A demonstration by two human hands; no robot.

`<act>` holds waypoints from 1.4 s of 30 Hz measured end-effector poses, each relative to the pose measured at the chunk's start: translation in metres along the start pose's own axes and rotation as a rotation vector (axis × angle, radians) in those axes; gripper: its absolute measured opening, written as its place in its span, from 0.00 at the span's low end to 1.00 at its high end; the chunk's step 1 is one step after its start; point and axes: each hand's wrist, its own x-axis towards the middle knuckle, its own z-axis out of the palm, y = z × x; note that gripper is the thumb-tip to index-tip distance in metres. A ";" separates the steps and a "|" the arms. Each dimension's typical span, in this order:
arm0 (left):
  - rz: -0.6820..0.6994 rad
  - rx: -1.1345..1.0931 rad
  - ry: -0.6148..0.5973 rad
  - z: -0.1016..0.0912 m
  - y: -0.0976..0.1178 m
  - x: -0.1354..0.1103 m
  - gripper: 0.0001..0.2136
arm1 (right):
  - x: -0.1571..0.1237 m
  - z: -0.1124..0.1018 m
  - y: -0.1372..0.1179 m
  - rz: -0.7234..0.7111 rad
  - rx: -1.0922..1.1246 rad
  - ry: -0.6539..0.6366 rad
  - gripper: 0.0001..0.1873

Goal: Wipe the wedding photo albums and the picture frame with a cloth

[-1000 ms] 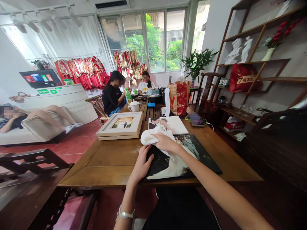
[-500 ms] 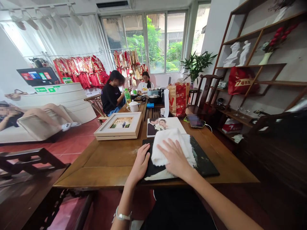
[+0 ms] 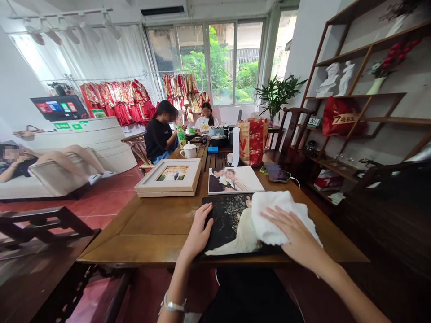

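Dark photo panel (image 3: 232, 224) flat on wooden table (image 3: 148, 224), at near edge; white cloth (image 3: 271, 208) over panel's right part. Right hand (image 3: 294, 235) palm-down on cloth, fingers spread, not gripping. Left hand (image 3: 199, 229) on panel's left edge, thumb apart. Beyond: lidded mug (image 3: 189, 151), paper bag (image 3: 252, 141), contents hidden; vase (image 3: 376, 85) holds red stems (image 3: 395, 58).

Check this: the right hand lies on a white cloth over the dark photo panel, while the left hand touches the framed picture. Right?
No: in the head view, the left hand touches the left edge of the dark photo panel, not the framed picture. The rest stands.
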 end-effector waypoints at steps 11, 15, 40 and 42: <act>0.001 0.015 -0.015 -0.001 0.000 0.000 0.18 | 0.062 0.009 -0.055 -0.109 0.039 -0.053 0.45; 0.009 0.020 0.004 0.000 0.000 0.000 0.18 | 0.008 0.002 -0.080 -0.314 0.158 -0.144 0.51; -0.005 -0.004 -0.015 -0.002 0.004 0.000 0.19 | 0.012 0.004 0.040 -0.165 0.158 0.054 0.38; -0.007 -0.009 -0.011 -0.002 0.004 0.000 0.19 | -0.022 0.002 0.032 -0.141 0.137 0.028 0.36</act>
